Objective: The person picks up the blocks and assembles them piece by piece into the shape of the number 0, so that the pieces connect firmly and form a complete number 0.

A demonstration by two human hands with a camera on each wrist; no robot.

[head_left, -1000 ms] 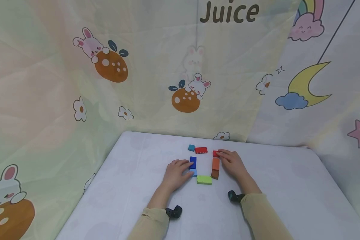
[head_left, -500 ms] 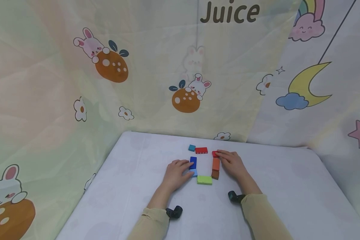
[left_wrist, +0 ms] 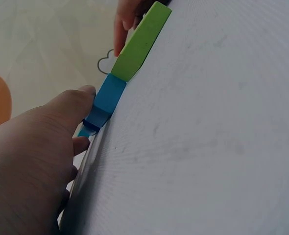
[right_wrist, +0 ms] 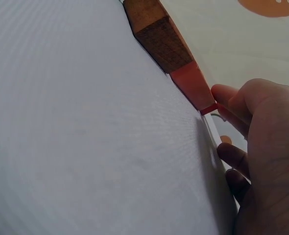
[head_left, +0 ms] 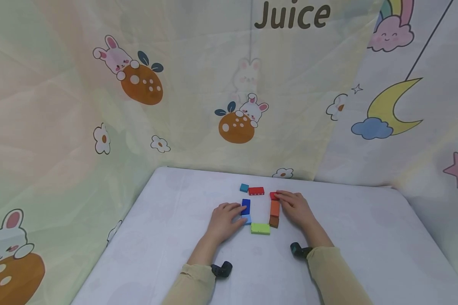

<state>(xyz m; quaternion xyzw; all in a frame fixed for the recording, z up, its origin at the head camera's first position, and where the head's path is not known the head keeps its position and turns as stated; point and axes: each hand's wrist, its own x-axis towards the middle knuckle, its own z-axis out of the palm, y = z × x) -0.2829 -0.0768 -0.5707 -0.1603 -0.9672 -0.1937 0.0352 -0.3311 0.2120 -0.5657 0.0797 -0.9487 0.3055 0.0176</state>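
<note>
Beyond both hands' fingertips lie a teal block (head_left: pixel 244 187) and a red block (head_left: pixel 256 191); a green block (head_left: pixel 260 228) sits between the thumbs. The left hand (head_left: pixel 224 220) rests relaxed against the dark blue block (head_left: pixel 246 206), and the right hand (head_left: pixel 295 208) rests against the orange block (head_left: pixel 275 208); neither hand grips its block. Bare table (head_left: pixel 366 241) spreads outward of each hand.

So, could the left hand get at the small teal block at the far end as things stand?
Probably yes: the left hand rests beside the dark blue block, and the table between it and the teal block looks bare.

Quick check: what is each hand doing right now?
Left hand: open, fingers resting against the dark blue block and light blue block.
Right hand: open, fingertips touching the small red block.
</note>
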